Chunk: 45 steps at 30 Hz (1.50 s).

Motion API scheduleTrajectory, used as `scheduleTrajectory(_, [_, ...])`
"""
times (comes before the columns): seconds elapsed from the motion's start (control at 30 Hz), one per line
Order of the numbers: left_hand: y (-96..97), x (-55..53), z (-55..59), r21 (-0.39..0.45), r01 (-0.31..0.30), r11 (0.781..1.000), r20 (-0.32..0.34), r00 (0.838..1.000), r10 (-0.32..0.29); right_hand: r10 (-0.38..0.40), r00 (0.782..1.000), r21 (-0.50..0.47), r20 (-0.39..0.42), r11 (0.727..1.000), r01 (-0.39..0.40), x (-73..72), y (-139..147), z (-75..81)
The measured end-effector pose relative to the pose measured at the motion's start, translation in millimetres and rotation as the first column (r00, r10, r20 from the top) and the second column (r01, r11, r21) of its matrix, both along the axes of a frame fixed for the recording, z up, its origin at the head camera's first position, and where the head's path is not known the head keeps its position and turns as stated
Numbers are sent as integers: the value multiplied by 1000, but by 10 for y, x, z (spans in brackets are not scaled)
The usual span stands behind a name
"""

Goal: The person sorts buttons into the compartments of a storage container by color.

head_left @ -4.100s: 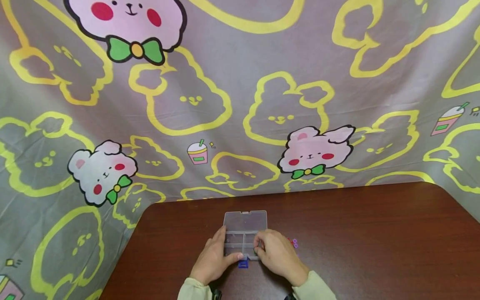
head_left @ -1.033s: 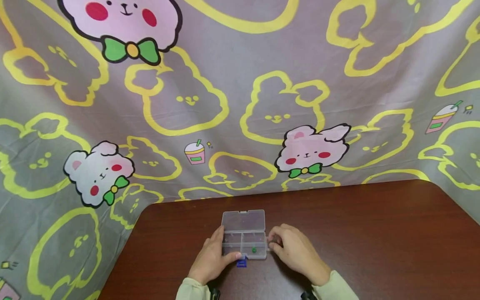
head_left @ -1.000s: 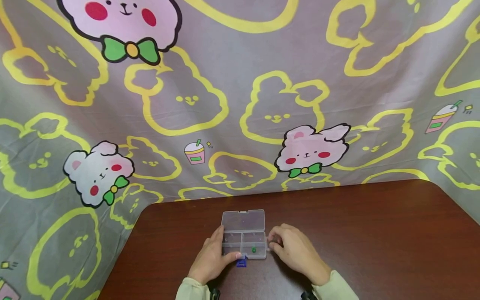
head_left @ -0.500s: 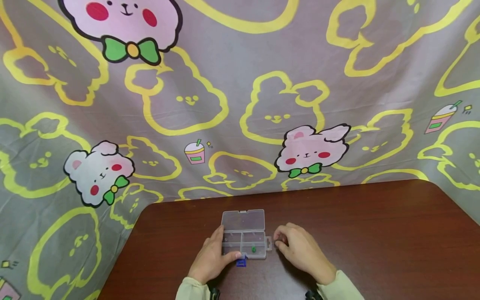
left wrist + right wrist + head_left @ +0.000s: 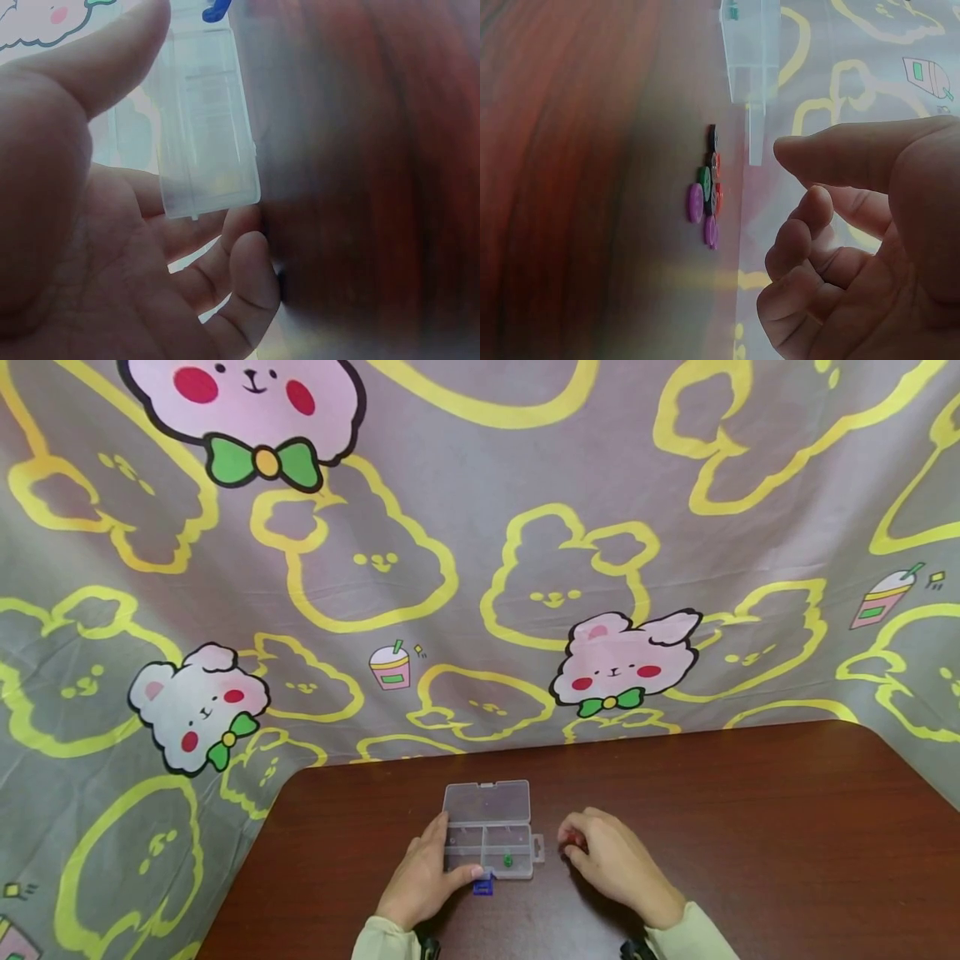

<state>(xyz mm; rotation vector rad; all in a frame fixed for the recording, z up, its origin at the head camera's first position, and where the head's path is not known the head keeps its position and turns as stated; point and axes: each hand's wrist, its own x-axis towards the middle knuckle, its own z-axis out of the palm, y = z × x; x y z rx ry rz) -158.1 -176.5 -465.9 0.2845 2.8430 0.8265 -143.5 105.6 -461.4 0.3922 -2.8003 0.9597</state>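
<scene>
A clear plastic compartment box lies on the table with its lid raised at the back. One small green button sits in its front right compartment. My left hand holds the box by its left side, thumb on the front rim, fingers along the side wall. To the right of the box, my right hand is low over the table, fingers loosely bent, nothing visible between thumb and fingers. Beside it in the right wrist view lie several small buttons, purple, green, black and red; the hand mostly hides them from the head view.
A blue latch juts from the box's front edge and a clear hanging tab from its right side. The brown table extends far to the right. Behind it hangs a grey cloth with cartoon bears.
My right hand has left the box's front right compartment and moved right, past the hanging tab. The green button now shows in that compartment. My left hand keeps its hold on the box.
</scene>
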Motion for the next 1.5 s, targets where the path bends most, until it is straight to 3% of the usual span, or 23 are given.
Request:
scheduleTrajectory(0.27, [-2,3,2,4,1,1000,-4,1000,-1,2,1000,-11,-17,1000,-2,-12,91,-15])
scheduleTrajectory(0.57, [-5,7,3,7,0,1000,-7,1000,0,-26,999,-1,31,1000,26,18,134,-29])
scheduleTrajectory(0.87, [-10,13,1,9,1,1000,-11,1000,0,-96,985,29,143,995,93,45,107,-19])
scheduleTrajectory(1.5, [-4,1,4,2,-10,1000,11,1000,10,-134,970,109,204,988,113,62,134,-23])
